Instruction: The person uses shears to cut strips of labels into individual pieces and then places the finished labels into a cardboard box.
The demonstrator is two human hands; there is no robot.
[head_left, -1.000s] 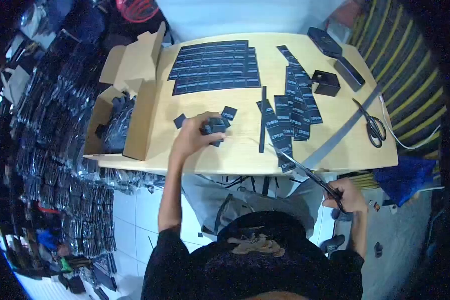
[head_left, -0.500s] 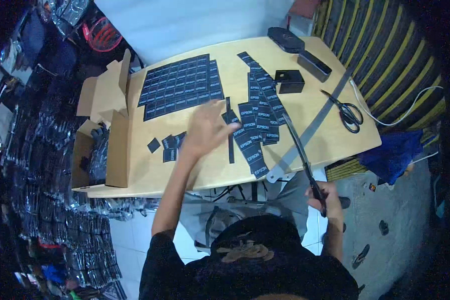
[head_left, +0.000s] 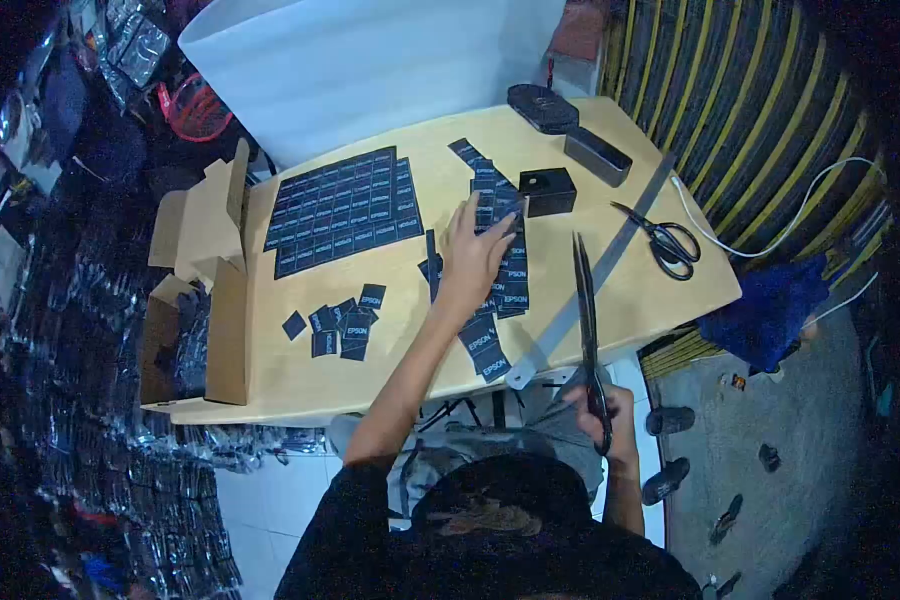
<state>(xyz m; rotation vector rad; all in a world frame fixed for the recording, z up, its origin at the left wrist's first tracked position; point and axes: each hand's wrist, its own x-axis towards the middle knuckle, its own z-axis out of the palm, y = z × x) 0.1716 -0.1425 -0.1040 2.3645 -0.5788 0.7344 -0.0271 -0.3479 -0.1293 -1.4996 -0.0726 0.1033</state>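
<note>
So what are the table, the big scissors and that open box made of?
The table looks like pale wood or wood-look laminate: light, smooth, faint grain. The scissors in the right hand look like metal: thin, dark, slightly shiny blades. Their handles are hidden in the hand. The box looks like plain brown cardboard: matte, with folded flaps.

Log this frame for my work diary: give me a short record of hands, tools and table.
left hand: flat on the label strips
right hand: grip shut on long scissors, blades pointing away over the table
cut labels: loose pile, left of the strips
uncut sheet: far left of table
spare scissors: lying at right
cardboard box: open, at the table's left edge
</note>
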